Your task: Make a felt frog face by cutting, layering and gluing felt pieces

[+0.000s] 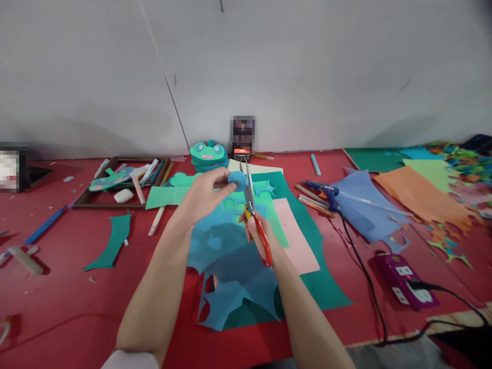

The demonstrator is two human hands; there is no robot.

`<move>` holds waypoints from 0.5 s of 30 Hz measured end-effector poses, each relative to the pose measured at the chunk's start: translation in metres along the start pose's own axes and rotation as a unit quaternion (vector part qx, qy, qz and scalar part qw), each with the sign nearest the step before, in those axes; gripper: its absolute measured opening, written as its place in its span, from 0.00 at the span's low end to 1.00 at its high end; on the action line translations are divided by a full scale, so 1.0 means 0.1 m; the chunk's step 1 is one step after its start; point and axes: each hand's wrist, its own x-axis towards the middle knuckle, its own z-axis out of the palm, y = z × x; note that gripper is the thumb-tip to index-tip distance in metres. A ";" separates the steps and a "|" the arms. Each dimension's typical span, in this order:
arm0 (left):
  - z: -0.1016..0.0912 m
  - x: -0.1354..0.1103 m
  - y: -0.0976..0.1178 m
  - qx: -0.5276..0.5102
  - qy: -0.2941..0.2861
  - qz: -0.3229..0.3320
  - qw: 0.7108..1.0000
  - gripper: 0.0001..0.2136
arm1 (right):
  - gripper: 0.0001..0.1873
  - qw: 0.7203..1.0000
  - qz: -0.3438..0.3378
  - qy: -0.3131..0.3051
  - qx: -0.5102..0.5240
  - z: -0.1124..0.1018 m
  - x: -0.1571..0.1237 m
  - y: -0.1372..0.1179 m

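Observation:
Between the thumb and fingers of my left hand [209, 192] is a small round piece of blue felt [237, 180]. My right hand [258, 228] grips a pair of scissors [263, 241] with red and yellow handles. Its blades point away from me, slightly parted, right beside the blue piece's edge. Below both hands lies a blue felt sheet [230, 256] with holes and ragged cut edges. Light green felt [282, 230], a pink sheet [298, 241] and a large dark green sheet [326, 277] lie under and around it.
A frog-faced felt stack [208, 154] and a propped phone [242, 138] stand near the wall. Markers fill a brown tray [111, 206] at left. At right are a glue gun [326, 192], its black cord, a purple power strip [403, 282] and orange felt [423, 189].

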 end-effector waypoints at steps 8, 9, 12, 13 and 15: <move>0.00 0.00 0.00 0.009 -0.003 -0.002 1.000 0.06 | 0.26 1.000 0.002 0.014 -0.017 0.00 0.00 -0.04; 0.00 -0.01 0.01 0.010 -0.003 -0.003 1.000 0.06 | 0.26 1.000 0.004 0.016 -0.015 0.00 0.00 -0.03; 0.00 -0.01 0.01 0.014 -0.002 -0.002 1.000 0.06 | 0.27 1.000 0.013 0.022 -0.012 0.01 -0.01 -0.03; 0.00 0.00 0.01 0.014 -0.002 -0.002 1.000 0.05 | 0.27 1.000 0.014 0.024 -0.012 0.01 -0.01 -0.02; 0.00 0.00 0.00 0.011 -0.001 -0.002 1.000 0.05 | 0.28 0.999 0.015 0.024 -0.014 0.01 0.00 -0.01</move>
